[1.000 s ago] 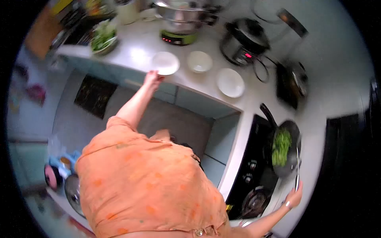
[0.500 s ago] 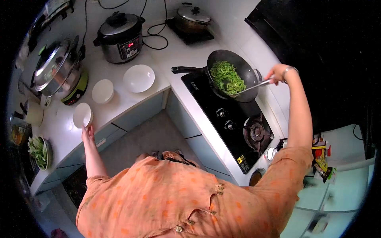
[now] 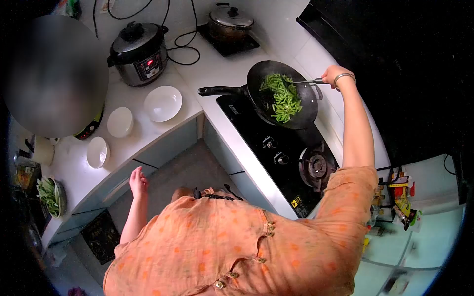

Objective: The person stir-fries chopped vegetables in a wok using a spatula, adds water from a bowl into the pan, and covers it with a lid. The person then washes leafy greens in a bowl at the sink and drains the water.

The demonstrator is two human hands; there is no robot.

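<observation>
My right hand (image 3: 332, 76) is closed around the handle of a metal spatula (image 3: 307, 82), whose far end is hidden among the green beans. The cut green beans (image 3: 285, 101) lie in a black wok (image 3: 308, 111) on the stove; its long black handle points left. My left hand (image 3: 138, 181) hangs in front of the counter edge, fingers loosely bent and a little apart, with nothing in it. Nearest to it is a small white bowl (image 3: 98, 152). Another white bowl (image 3: 120, 122) and a larger white bowl (image 3: 163, 103) stand further back along the counter.
The black stove (image 3: 276, 148) has a bare burner (image 3: 317, 167) at the front. A pressure cooker (image 3: 138, 54) and a lidded pot (image 3: 230, 23) stand behind. A bowl of leafy greens (image 3: 51, 197) sits at far left. A grey blur covers the upper left.
My left hand has come away from the small bowl, moving right and down. My right hand has risen leftward, drawing the spatula from the wok's near side to the upper part of the beans.
</observation>
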